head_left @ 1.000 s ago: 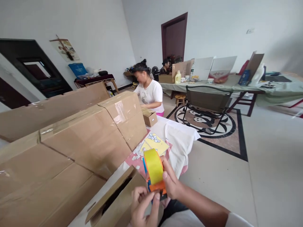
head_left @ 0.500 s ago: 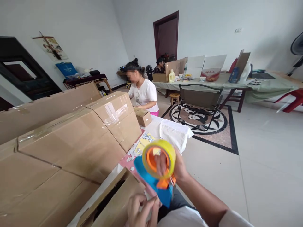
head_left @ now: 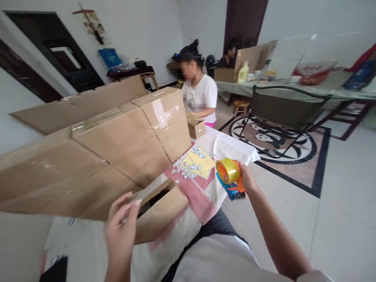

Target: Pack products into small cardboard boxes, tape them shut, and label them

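Observation:
My right hand [head_left: 247, 177] is closed around the handle of an orange and blue tape dispenser [head_left: 238, 183], held over the table's right edge. A thick roll of yellowish tape [head_left: 230, 170] sits on the dispenser. In front of me lies a small brown cardboard box [head_left: 164, 213], with a dark gap along its top between the flaps. My left hand [head_left: 122, 217] is at the box's left end, its bent fingers and thumb closed on the edge there. Its palm side is partly hidden.
Large taped cartons [head_left: 123, 137] are stacked along the table's left side. Yellow sheets [head_left: 202, 162] and small white pieces lie ahead on the cloth [head_left: 202, 203]. A co-worker [head_left: 201, 90] sits at the far end by another small box [head_left: 196, 127]. A folding chair [head_left: 288, 109] stands right.
My right hand has carried the tape dispenser away from me to the right. My left hand has moved left to the box's end. The view has turned left and down.

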A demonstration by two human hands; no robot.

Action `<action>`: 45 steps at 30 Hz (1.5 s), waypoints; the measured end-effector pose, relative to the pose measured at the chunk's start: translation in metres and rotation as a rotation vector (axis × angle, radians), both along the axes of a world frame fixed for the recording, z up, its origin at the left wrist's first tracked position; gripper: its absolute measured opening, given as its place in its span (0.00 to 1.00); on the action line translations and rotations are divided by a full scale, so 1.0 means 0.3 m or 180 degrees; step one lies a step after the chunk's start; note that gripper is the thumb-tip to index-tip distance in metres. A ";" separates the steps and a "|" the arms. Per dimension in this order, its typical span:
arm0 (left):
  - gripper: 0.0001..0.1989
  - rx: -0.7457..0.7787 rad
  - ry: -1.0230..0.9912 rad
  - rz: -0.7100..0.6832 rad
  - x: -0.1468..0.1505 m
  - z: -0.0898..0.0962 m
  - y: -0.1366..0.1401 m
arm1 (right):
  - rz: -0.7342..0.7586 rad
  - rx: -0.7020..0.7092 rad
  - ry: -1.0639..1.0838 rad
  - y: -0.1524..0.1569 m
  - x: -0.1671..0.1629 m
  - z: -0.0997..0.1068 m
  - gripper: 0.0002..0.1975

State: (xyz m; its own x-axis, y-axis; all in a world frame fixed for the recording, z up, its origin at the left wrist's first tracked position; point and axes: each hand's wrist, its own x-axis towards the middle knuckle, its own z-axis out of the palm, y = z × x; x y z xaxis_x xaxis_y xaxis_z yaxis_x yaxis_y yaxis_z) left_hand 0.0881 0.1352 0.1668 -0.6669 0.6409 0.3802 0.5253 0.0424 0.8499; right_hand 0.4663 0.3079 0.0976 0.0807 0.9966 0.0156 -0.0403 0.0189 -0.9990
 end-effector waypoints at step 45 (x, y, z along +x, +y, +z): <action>0.29 -0.0214 -0.2594 0.0028 0.130 -0.139 -0.049 | 0.2346 0.2077 -0.3310 -0.225 -0.654 0.030 0.27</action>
State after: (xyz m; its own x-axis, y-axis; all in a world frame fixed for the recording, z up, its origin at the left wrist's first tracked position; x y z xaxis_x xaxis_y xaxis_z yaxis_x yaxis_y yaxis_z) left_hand 0.1272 0.1204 0.1250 -0.7225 0.6385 -0.2653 -0.2569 0.1083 0.9603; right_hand 0.2700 0.2403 0.1066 -0.7746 0.5970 0.2089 0.4889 0.7747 -0.4012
